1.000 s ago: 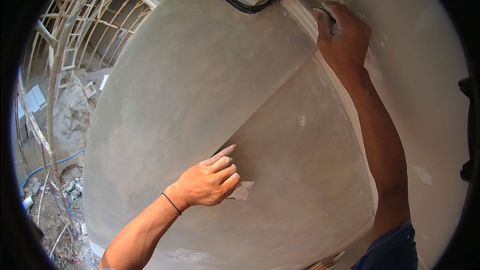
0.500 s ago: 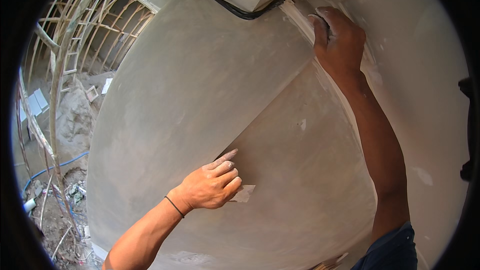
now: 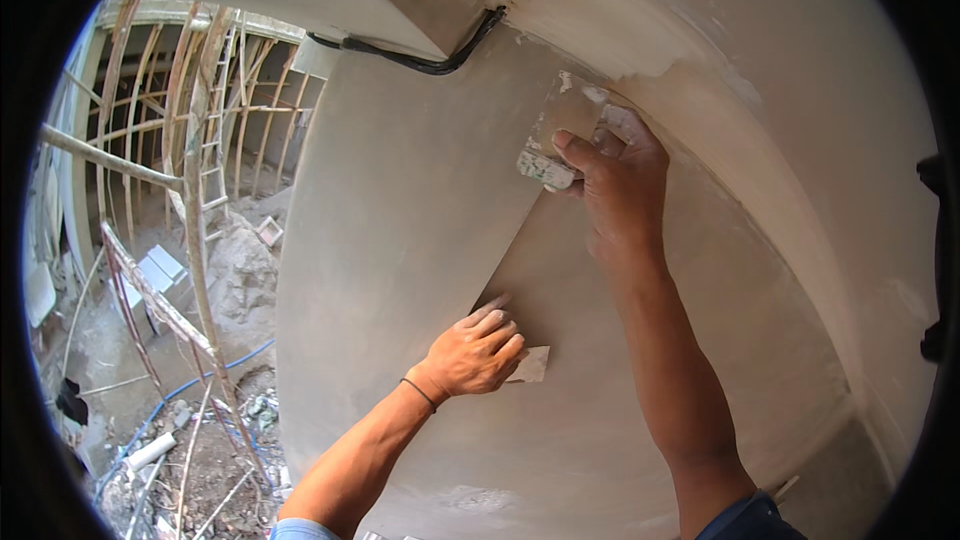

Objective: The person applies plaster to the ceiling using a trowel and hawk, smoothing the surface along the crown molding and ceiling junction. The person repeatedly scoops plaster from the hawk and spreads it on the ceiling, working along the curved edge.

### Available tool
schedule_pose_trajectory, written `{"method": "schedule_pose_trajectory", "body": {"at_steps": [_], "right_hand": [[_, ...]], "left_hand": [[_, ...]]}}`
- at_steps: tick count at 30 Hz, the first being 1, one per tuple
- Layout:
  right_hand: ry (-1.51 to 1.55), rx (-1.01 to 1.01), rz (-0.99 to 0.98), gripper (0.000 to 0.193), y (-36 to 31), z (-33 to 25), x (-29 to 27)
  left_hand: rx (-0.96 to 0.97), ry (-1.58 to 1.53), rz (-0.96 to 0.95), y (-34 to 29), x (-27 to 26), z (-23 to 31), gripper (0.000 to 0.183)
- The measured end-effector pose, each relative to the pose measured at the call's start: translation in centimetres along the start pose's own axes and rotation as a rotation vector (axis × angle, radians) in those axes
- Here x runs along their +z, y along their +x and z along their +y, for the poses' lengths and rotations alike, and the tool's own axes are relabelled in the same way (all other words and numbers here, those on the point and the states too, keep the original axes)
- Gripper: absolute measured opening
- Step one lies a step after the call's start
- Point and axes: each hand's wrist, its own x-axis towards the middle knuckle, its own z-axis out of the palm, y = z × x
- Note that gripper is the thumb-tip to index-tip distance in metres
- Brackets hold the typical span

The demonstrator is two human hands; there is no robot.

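Observation:
My right hand [image 3: 628, 175] is raised against the upper part of a smooth grey plastered wall [image 3: 390, 220]. Its fingers grip a broad putty scraper [image 3: 565, 130] whose flat blade and thick edge are crusted with white plaster. Lower and to the left, my left hand [image 3: 478, 352] is closed with its index finger stretched along the wall, near the shadow line. From under its fingers sticks out the pale, squarish corner of a flat scraper [image 3: 530, 365]; the rest of that tool is hidden by the hand. White dust covers the fingertips of both hands.
A black cable [image 3: 430, 66] runs under the ceiling beam [image 3: 400, 0]. Rough wet-looking plaster [image 3: 660, 40] lines the curved upper corner. To the left and below are wooden poles [image 3: 195, 180], a ladder [image 3: 215, 165], a blue hose [image 3: 200, 385] and rubble [image 3: 250, 270].
My right hand has come away from the upper corner, down and left, turning the scraper's blade into view. My left hand stays near the same wall spot. The view has shifted.

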Motion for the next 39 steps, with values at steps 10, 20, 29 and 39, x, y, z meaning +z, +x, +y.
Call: {"method": "schedule_pose_trajectory", "body": {"at_steps": [10,20,29,39], "right_hand": [[-0.365,-0.325,0.352,0.009,3.1,1.0,5.9],[-0.407,-0.311,0.41,0.015,4.8,1.4,6.1],[-0.452,-0.362,0.415,0.019,5.8,1.2,7.0],[-0.477,-0.444,0.421,0.022,6.5,1.3,8.1]], "left_hand": [[-0.047,0.108,-0.057,3.1,-5.3,-2.9,0.021],[0.009,0.222,0.022,1.5,-4.3,-5.5,0.021],[0.018,0.219,0.012,0.7,-4.4,-6.0,0.026],[0.02,0.2,0.015,0.6,-4.4,-6.0,0.029]]}}
